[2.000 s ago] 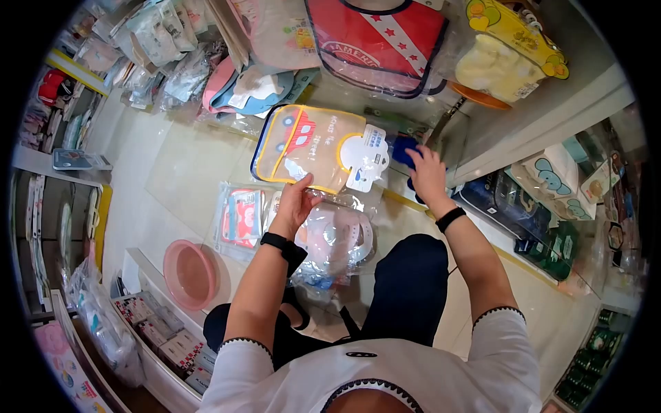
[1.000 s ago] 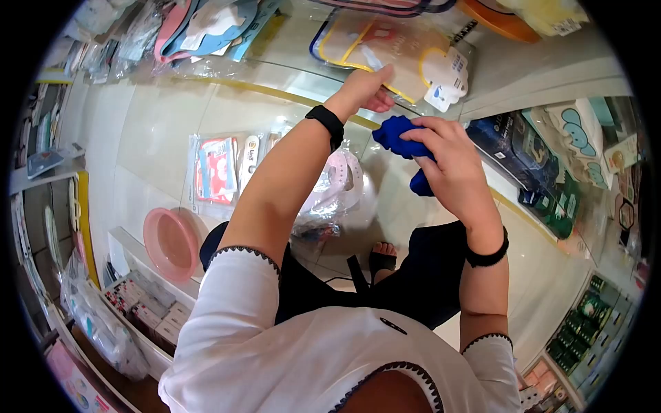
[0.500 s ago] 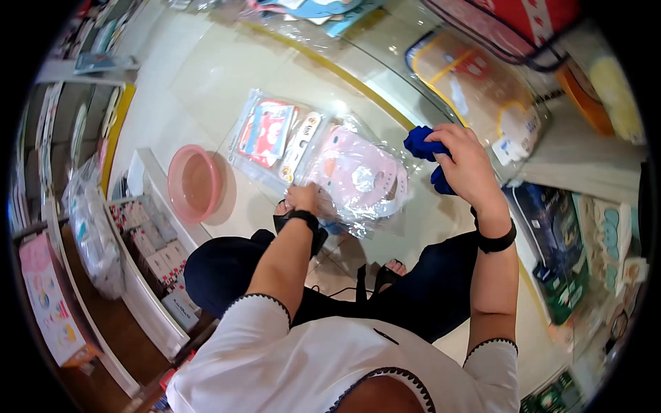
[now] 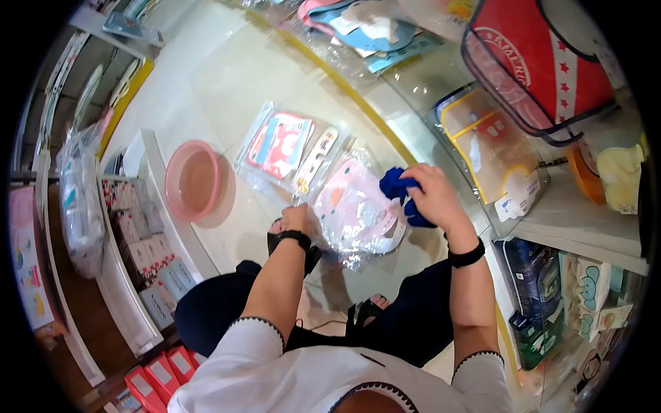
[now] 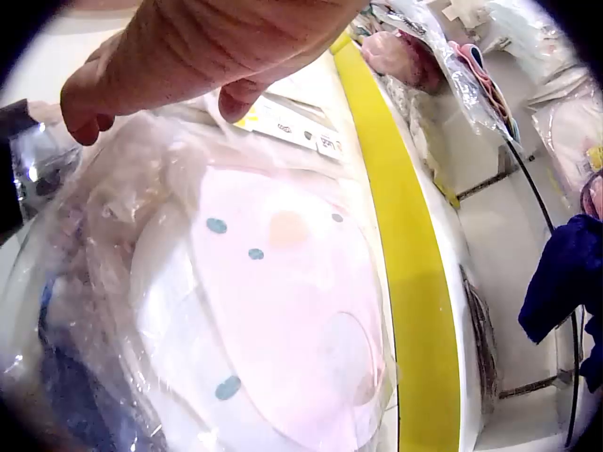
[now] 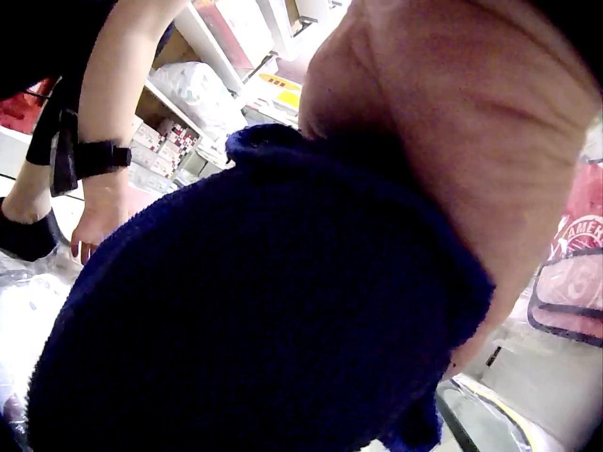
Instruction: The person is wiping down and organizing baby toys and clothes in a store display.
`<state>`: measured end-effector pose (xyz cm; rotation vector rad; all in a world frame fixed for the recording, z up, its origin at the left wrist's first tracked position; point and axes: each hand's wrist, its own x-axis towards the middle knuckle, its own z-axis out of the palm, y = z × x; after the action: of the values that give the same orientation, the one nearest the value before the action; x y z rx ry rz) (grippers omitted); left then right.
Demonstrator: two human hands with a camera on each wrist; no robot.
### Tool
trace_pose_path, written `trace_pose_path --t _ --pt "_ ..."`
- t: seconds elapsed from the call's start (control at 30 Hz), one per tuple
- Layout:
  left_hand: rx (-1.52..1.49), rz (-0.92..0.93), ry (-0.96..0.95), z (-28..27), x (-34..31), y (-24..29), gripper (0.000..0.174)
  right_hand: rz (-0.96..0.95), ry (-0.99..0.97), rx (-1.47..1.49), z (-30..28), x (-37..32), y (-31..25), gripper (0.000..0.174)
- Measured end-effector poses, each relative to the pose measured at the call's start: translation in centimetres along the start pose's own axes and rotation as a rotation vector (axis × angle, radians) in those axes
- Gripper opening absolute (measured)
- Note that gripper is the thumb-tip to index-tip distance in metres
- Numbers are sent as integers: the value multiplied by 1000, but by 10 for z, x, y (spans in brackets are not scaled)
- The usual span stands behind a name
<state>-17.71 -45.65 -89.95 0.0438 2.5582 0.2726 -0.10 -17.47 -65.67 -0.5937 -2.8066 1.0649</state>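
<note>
The left hand (image 4: 296,219) is at the near-left edge of a clear plastic package holding a pink spotted bib (image 4: 344,189). In the left wrist view, the fingers and thumb of the left hand (image 5: 207,56) pinch the crinkled plastic above the bib (image 5: 283,282). A dark blue cloth (image 4: 399,184) is bunched in the right hand (image 4: 437,199), over the package's right side. The same cloth (image 6: 254,301) fills much of the right wrist view, gripped under the right hand (image 6: 462,141). A flat package with a red-and-white item (image 4: 282,144) lies beyond the bib on the floor.
A pink basin (image 4: 193,180) stands on the floor at left, beside open drawers of small boxes (image 4: 148,241). A yellow-edged shelf (image 4: 344,86) runs along the far side, with a yellow-trimmed bib (image 4: 482,144) and a red bib (image 4: 516,69) at right.
The left hand has left the yellow-trimmed bib, which now lies on the shelf, and come down to the pink bib's package. The right hand has carried the blue cloth over beside that package.
</note>
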Motion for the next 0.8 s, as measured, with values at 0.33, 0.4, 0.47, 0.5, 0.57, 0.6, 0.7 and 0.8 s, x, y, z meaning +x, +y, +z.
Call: trace_pose_path --t 0.33,0.4,0.47,0.5,0.57,0.6,0.7,0.8 --pt "-460 323 -52 -25 -30 42 42 100 172 -89 0 0 24 23" --pt "2 430 -115 -4 -69 55 41 198 223 -82 -3 0 21 24" --pt "196 484 -75 8 -98 52 43 197 233 -61 -3 -1 24 25" --pt "161 489 -17 12 -109 49 45 195 237 -49 -2 -1 26 26" --pt "-13 369 118 16 -114 44 48 181 219 -54 0 -4 32 25" --pt "-153 241 193 15 -112 39 48 176 210 -55 1 -7 35 25" --pt "-471 -59 265 31 -92 25 48 196 145 -39 1 -12 42 22" --pt "-967 -189 -194 36 -53 13 38 202 122 -1 -2 -18 40 23"
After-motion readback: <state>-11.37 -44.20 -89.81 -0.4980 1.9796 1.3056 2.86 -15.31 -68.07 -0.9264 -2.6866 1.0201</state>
